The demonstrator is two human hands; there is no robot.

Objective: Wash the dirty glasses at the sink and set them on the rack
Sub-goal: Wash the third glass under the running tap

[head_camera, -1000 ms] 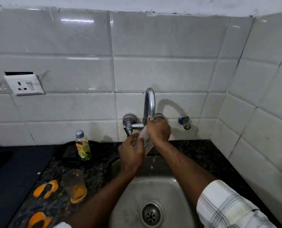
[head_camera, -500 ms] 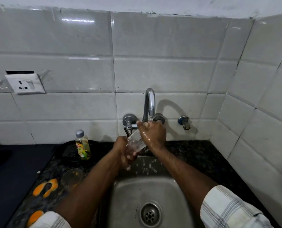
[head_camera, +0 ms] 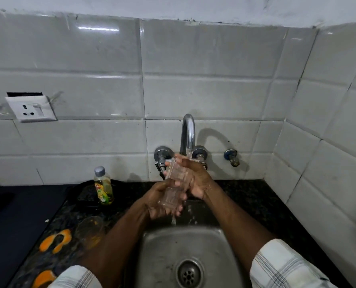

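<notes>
Holding a clear ribbed glass at frame centre, you keep it tilted under the tap, above the steel sink. Your left hand has its fingers clamped around the lower end; your right hand has its fingers closed on the upper side. Water runs from the spout and falls below the hands. At lower left, a second, orange-stained glass stands on the dark tabletop, near a soap bottle and orange peels.
</notes>
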